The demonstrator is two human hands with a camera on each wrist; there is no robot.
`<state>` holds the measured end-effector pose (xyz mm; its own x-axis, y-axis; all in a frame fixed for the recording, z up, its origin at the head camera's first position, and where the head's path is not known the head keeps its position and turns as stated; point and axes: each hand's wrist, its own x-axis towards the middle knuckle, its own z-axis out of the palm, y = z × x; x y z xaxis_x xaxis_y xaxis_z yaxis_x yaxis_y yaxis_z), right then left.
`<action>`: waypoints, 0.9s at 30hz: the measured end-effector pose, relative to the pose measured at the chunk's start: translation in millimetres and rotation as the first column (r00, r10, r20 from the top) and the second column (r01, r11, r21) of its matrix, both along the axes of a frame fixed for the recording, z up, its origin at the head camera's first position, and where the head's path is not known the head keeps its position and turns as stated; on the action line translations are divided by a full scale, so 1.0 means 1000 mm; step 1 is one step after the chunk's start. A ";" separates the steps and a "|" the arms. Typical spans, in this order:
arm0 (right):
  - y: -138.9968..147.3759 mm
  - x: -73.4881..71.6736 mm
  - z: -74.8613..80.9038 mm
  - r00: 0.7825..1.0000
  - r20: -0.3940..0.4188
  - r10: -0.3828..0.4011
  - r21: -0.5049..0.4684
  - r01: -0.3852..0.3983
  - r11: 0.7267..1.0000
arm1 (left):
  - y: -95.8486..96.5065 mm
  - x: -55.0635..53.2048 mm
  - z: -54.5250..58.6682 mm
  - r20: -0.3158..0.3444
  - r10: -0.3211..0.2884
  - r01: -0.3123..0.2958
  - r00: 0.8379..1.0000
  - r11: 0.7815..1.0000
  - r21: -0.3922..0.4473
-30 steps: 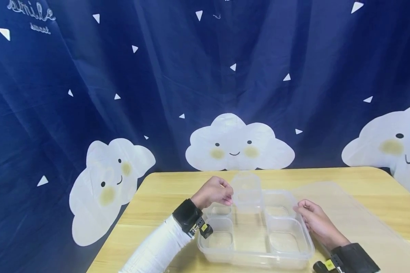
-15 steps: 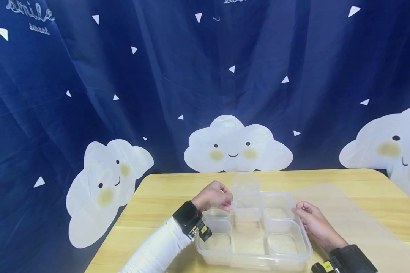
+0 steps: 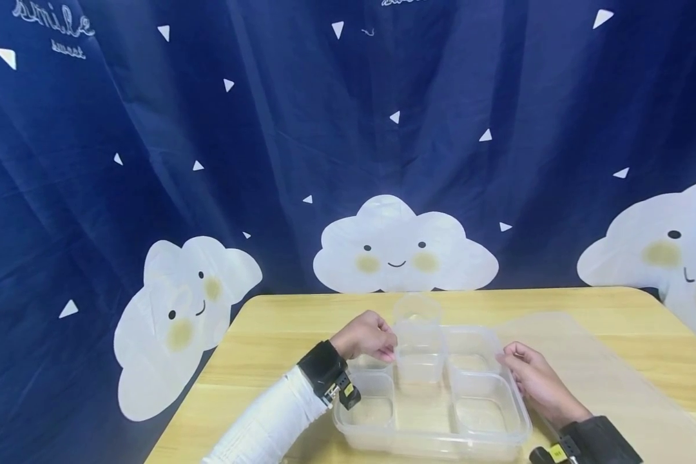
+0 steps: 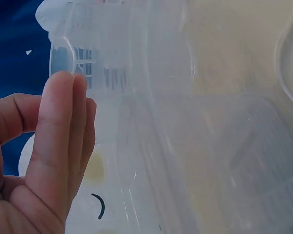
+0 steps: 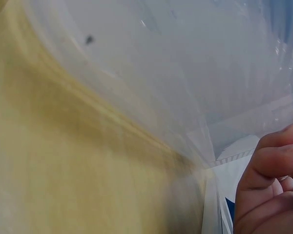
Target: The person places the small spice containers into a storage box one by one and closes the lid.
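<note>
A large clear plastic box [image 3: 423, 443] sits on the table, with smaller clear containers standing in its corners. My left hand [image 3: 367, 336] pinches the near-left rim of another small clear container [image 3: 419, 368], which stands low in the middle slot at the back of the box. In the left wrist view, the fingers [image 4: 53, 141] reach up beside clear plastic walls, the thumb behind them. My right hand [image 3: 539, 379] pinches the right rim of the large box. The right wrist view shows its curled fingers [image 5: 278, 161] at the edge of the clear wall [image 5: 136, 83].
The light wooden table [image 3: 290, 316] ends at a blue curtain [image 3: 301, 129] printed with smiling clouds. A thin translucent sheet [image 3: 591, 367] lies on the right side. Behind the pinched container shows a rounded clear shape [image 3: 417, 308]. A front-right small container [image 3: 481, 406] sits inside the large box.
The small container at my left hand has come down into the back middle slot of the large box. The left hand has lowered slightly; the right hand stays at the rim.
</note>
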<state>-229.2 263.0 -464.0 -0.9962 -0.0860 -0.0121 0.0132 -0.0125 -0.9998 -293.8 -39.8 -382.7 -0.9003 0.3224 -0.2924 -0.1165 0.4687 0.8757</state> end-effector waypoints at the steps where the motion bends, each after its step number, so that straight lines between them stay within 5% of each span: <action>1: -0.001 0.000 0.000 1.000 0.003 -0.002 -0.001 0.002 1.000 | 0.000 0.000 0.000 0.003 -0.004 0.004 1.000 1.000 -0.003; 27: 0.000 -0.001 0.001 1.000 -0.004 0.005 0.014 -0.005 1.000 | 0.005 0.001 -0.001 -0.010 -0.025 0.024 1.000 0.996 -0.089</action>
<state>-229.7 262.5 -462.6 -0.9958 -0.0909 -0.0089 0.0088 0.0019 -1.0000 -293.1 -34.5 -384.1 -0.8959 0.3173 -0.3108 -0.0946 0.5475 0.8315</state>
